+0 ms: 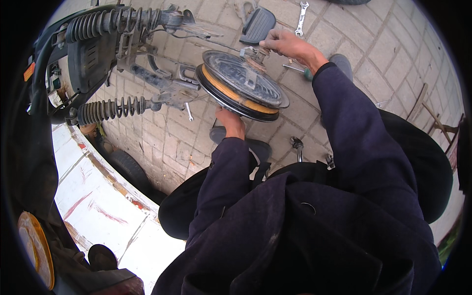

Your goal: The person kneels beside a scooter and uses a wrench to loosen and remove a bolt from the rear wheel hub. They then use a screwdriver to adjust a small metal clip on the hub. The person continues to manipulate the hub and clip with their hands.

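My left hand [230, 123] gripped the wheel [241, 84] rim at 6 o'clock; right hand [287, 44] pinched the hub [256, 60]. Best kept rim braced, hub turned squarely.

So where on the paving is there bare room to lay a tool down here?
Free: the paving between the lower coil spring, the small wrench and the tyre; also the bricks right of the combination wrench. Crowded: around the wheel rim, where the left hand, right hand, footrest and screwdriver cluster.
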`<action>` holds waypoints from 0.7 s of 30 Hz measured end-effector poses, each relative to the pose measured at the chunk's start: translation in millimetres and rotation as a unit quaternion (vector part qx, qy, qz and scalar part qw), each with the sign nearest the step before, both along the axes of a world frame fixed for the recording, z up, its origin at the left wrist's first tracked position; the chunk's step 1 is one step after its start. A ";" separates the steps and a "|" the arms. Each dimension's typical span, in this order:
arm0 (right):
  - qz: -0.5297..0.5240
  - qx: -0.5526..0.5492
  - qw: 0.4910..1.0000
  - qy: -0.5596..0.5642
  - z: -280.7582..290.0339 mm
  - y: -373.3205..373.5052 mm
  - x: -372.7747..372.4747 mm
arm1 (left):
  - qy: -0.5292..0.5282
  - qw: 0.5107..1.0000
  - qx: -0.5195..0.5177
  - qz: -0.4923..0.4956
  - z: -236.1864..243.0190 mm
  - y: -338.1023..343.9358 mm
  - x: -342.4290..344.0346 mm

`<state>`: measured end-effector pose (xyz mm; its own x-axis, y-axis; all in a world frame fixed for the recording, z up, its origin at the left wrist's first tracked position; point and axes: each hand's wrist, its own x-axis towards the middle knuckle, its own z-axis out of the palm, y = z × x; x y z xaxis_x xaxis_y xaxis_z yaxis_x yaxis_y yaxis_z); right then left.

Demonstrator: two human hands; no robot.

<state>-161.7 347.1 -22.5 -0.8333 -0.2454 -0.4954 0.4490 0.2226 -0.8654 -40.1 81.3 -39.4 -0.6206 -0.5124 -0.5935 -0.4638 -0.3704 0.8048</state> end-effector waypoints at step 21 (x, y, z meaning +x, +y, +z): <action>0.005 -0.037 0.996 -0.075 -0.1 -6.8 18.6 | 0.012 1.000 -0.003 -0.005 -3.4 -2.0 1.8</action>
